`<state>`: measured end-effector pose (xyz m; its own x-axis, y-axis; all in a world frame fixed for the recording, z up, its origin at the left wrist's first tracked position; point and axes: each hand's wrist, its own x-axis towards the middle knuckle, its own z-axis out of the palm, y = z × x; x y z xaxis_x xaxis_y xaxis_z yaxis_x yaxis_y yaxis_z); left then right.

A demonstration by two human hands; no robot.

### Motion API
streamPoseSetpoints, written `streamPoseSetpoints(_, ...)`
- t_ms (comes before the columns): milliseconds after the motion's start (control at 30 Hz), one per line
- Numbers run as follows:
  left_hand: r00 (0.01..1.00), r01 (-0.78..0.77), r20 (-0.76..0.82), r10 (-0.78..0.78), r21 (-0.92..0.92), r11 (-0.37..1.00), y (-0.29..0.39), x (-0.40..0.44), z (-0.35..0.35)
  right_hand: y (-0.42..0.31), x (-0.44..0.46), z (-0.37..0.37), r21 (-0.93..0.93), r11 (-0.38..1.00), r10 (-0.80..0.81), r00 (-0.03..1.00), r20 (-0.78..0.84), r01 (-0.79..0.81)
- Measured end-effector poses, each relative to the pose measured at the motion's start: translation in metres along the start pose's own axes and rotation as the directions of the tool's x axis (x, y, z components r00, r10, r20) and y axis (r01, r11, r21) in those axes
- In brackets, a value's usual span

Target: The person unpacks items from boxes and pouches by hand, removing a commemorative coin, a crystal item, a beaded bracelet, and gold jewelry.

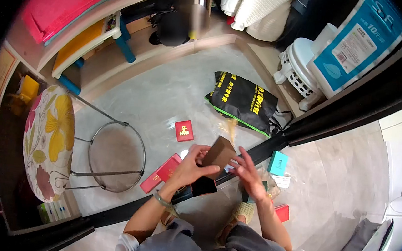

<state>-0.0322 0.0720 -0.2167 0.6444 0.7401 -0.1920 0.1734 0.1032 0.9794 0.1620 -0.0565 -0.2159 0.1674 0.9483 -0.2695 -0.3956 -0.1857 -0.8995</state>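
Note:
My left hand [191,168] grips a brown box [221,152], thumb across its near side and fingers behind it. Close to the box's right side, my right hand [249,172] has its fingers stretched apart; a small pale thing shows by its fingertips, too unclear to name. Below the brown box is a black open box [203,187]. A small red box [184,130] with gold marking lies on the floor ahead. To the left of my left hand lie long red boxes [160,172]. Under my right wrist a dark green item [251,193] is partly hidden.
A flower-patterned stool [49,143] stands at left. Ahead lies a black drawstring bag [244,100]. On the right are a teal box [278,163], a white paper slip [281,181] and another red box [282,212]. A dark door track [276,142] crosses the floor.

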Motion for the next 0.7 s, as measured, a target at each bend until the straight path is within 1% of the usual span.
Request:
streamPoseSetpoints(33, 0.999, -0.005, 0.032, 0.005, 0.018, 1.0, 0.014, -0.006, 0.006, 0.0, -0.001, 0.013, 0.024, 0.999, -0.039, 0.999, 0.028, 0.038)
streamPoseSetpoints(67, 0.995, 0.055, 0.084, -0.052, -0.033, 0.998, 0.026, -0.012, 0.012, -0.007, -0.001, 0.023, 0.021, 0.998, -0.066, 0.994, 0.093, 0.064)
streamPoseSetpoints(100, 0.985, 0.119, 0.136, -0.107, -0.08, 0.99, 0.032, -0.017, 0.016, -0.009, -0.002, 0.033, 0.079, 0.993, -0.095, 0.995, 0.044, 0.091)
streamPoseSetpoints(133, 0.992, 0.08, 0.107, -0.069, -0.1, 0.992, 0.027, -0.019, 0.02, -0.008, -0.004, 0.033, 0.087, 0.992, -0.098, 0.995, 0.036, 0.094)
streamPoseSetpoints(200, 0.99, 0.078, 0.129, -0.064, -0.108, 0.991, 0.022, -0.022, 0.022, -0.005, -0.006, 0.03, 0.094, 0.99, -0.104, 0.994, 0.026, 0.101)
streamPoseSetpoints(233, 0.988, 0.08, 0.144, -0.062, -0.119, 0.99, 0.021, -0.023, 0.023, -0.001, -0.008, 0.026, 0.051, 0.991, -0.127, 0.991, 0.035, 0.126)
streamPoseSetpoints(267, 0.986, 0.082, 0.149, -0.069, -0.083, 0.993, 0.021, -0.025, 0.024, 0.001, -0.01, 0.024, 0.009, 0.989, -0.149, 0.988, 0.046, 0.149)
streamPoseSetpoints(400, 0.976, 0.132, 0.177, -0.123, -0.034, 0.991, 0.034, -0.027, 0.025, 0.004, -0.019, 0.025, 0.039, 0.992, -0.123, 0.992, 0.012, 0.123)
streamPoseSetpoints(467, 0.98, 0.074, 0.189, -0.061, -0.063, 0.995, 0.03, -0.027, 0.025, 0.011, -0.018, 0.02, -0.019, 0.983, -0.186, 0.982, -0.021, 0.185)
streamPoseSetpoints(500, 0.98, 0.074, 0.188, -0.061, -0.062, 0.995, 0.028, -0.026, 0.025, 0.006, -0.019, 0.022, -0.018, 0.982, -0.187, 0.982, -0.021, 0.186)
streamPoseSetpoints(567, 0.974, -0.084, 0.2, 0.107, -0.12, 0.989, 0.023, -0.024, 0.025, -0.006, -0.022, 0.027, -0.015, 0.973, -0.232, 0.973, -0.008, 0.232)
streamPoseSetpoints(600, 0.973, -0.083, 0.203, 0.106, -0.12, 0.989, 0.02, -0.022, 0.025, -0.007, -0.021, 0.026, -0.001, 0.975, -0.223, 0.975, 0.004, 0.223)
streamPoseSetpoints(633, 0.962, -0.125, 0.22, 0.159, -0.162, 0.979, 0.016, -0.021, 0.024, -0.009, -0.022, 0.026, -0.001, 0.975, -0.223, 0.975, 0.0, 0.223)
streamPoseSetpoints(667, 0.948, -0.166, 0.235, 0.213, -0.206, 0.964, 0.015, -0.02, 0.024, -0.012, -0.024, 0.027, -0.038, 0.971, -0.237, 0.971, 0.015, 0.238)
streamPoseSetpoints(700, 0.948, -0.165, 0.237, 0.213, -0.206, 0.964, 0.015, -0.021, 0.023, -0.015, -0.025, 0.029, -0.075, 0.965, -0.251, 0.967, 0.032, 0.253)
